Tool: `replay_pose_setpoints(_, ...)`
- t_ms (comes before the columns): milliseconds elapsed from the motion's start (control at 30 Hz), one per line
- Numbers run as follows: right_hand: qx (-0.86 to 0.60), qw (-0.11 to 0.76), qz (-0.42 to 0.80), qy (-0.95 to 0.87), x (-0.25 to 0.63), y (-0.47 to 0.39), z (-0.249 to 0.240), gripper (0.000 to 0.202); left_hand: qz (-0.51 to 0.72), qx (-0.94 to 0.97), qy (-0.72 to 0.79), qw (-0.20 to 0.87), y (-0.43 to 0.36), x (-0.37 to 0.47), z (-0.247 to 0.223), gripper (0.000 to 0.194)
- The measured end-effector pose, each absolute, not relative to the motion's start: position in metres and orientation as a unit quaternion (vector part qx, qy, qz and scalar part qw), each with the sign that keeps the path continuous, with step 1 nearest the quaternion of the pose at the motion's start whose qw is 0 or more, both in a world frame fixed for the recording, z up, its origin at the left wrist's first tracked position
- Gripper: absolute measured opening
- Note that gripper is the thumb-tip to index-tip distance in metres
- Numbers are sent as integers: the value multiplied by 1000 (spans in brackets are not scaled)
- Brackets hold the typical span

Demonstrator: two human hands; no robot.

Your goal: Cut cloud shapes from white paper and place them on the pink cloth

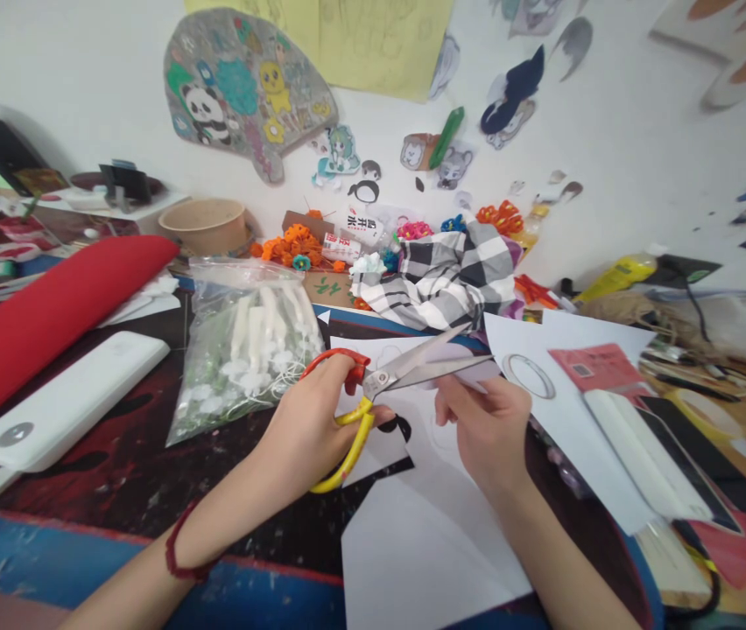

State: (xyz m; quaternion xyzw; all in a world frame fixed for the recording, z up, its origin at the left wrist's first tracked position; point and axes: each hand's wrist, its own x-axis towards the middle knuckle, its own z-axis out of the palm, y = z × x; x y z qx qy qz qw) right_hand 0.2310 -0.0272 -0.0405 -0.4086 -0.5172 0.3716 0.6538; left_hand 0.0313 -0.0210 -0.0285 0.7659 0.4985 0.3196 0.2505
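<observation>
My left hand (311,416) is closed round the handles of a pair of scissors (383,381), one handle red and the other yellow. The blades are spread and point right, toward my right hand (495,424). Its fingers pinch a small pale paper cutout (468,363) by the lower edge, and the lower blade crosses in front of that piece. Beneath both hands lie white paper sheets (425,542), one bearing a small black drawn shape (403,427). My right fingertips are partly hidden behind the paper.
A clear bag (242,350) of white and green craft pieces lies left of the scissors. Farther left are a white power bank (67,402) and a red long object (58,315). A checkered cloth (432,276) sits behind. At right are a tape roll (705,416) and a white case (642,451).
</observation>
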Motion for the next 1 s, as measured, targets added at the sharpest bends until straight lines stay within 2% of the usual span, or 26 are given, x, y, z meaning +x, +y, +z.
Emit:
replay_pose_setpoints(500,-385,664,367,-525,232,-26,-38,7,306,766,508,250,-20,33,-31,29)
replay_pose_setpoints(833,-396,666,352,-524,238,-26,-41,9,293,783,504,217,-20,32,-30,27)
replay_pose_setpoints(1000,-403,665,347,-524,238,-27,-40,16,288,783,505,220,-20,33,-31,29)
